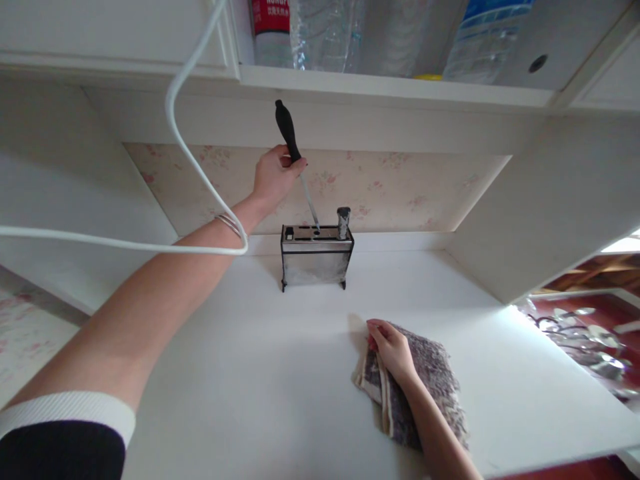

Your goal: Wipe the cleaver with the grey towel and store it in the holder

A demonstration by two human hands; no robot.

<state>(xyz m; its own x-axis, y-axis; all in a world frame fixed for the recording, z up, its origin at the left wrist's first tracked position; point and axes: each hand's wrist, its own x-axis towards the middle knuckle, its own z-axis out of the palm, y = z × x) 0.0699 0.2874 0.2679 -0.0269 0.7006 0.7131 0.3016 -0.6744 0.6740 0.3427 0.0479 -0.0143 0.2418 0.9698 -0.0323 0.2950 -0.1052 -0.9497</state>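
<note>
Near the back wall, my left hand (278,175) is closed around the lower handle of a sharpening steel (287,127) with a black grip. Its thin metal rod slants down, the tip at a round hole in the top of a metal knife block (316,263). Whether the tip is inside the hole or just over it is hard to tell. In the block's right end stands a dark, speckled handle (343,221). Lower right, my right hand (395,350) grips the upper left part of a folded grey-brown towel (434,363) lying on the white counter (260,373).
A white cable (200,175) loops across the upper left, in front of my left forearm. Above hangs an open shelf (400,89) with plastic bottles (325,33). White panels (545,200) close in both sides. Shiny metal items (595,347) lie beyond the counter's right edge.
</note>
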